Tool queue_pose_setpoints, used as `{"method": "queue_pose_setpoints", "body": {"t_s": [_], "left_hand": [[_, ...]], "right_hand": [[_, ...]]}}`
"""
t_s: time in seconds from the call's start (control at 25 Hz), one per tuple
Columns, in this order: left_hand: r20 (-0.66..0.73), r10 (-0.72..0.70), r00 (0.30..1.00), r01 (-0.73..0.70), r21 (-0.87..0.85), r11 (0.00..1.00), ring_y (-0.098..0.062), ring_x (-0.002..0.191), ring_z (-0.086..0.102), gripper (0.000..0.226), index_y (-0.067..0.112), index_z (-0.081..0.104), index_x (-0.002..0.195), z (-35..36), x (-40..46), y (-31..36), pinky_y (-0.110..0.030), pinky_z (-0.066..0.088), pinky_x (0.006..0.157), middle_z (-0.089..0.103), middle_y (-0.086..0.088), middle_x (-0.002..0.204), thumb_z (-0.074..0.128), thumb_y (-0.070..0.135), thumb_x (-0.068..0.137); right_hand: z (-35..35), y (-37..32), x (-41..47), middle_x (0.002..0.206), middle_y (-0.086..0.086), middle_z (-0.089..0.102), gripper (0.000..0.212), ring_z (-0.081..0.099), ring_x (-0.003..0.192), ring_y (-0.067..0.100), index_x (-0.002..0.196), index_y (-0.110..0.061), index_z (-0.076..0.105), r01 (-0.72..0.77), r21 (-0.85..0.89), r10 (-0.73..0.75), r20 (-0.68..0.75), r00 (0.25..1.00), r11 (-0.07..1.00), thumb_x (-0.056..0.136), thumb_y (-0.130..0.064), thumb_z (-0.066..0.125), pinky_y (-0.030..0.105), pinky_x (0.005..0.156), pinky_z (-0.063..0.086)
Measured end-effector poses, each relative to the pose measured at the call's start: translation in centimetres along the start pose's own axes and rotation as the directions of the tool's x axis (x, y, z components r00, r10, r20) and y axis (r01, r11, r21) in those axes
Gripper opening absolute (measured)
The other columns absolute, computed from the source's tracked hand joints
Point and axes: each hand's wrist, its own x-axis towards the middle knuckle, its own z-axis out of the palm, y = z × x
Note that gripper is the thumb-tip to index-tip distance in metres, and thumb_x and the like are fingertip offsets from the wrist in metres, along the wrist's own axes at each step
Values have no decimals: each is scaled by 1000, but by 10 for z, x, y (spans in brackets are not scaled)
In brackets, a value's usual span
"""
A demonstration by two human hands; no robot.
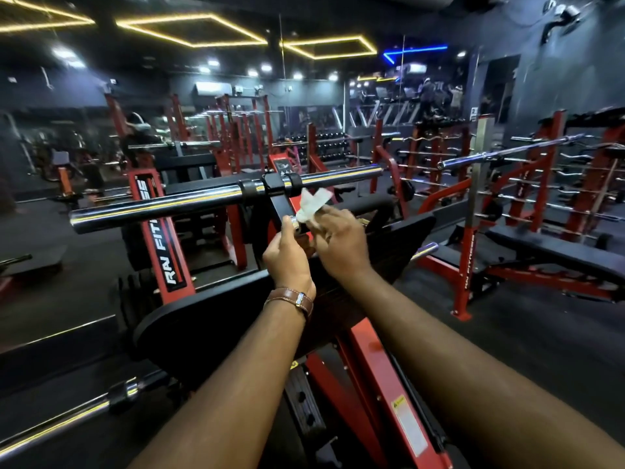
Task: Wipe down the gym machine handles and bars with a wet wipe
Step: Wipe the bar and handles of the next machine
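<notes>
**Wipe Met a Small Chrome Handle**

Both forearms reached out over the red machine frame [368,353], meeting at a short chrome handle [293,223] below the long chrome bar [203,196]. Left hand [287,257], wearing a brown wristband [291,297], curled loosely just beneath the handle's end, apparently to steady it. Right hand [340,242] pinched the white wet wipe [311,204], its loose end flaring upward. Holding it bunched seemingly let the fingers rub around the metal. The long bar probably awaited wiping.

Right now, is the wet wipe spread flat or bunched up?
Bunched. The wet wipe sticks up crumpled from the right hand, which pinches it against a small chrome peg that the left hand holds.
</notes>
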Motion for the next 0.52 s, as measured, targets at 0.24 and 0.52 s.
{"method": "queue_pose_setpoints", "body": {"t_s": [0.24,0.52], "left_hand": [[73,89,993,-92,39,995,-11,64,62,12,14,77,86,-14,18,2,-24,51,59,73,0,75,72,24,91],[107,108,988,-114,57,992,-15,65,61,12,11,75,86,-14,21,4,-26,50,56,70,-5,77,69,19,92]], "right_hand": [[8,25,16,98,2,76,34,65,85,23,99,-8,77,-213,73,223,-167,960,974,73,2,58,21,78,47],[10,12,10,96,1,76,44,59,80,19,100,-13,78,-93,134,114,-162,980,987,67,7,57,24,81,50]]}}
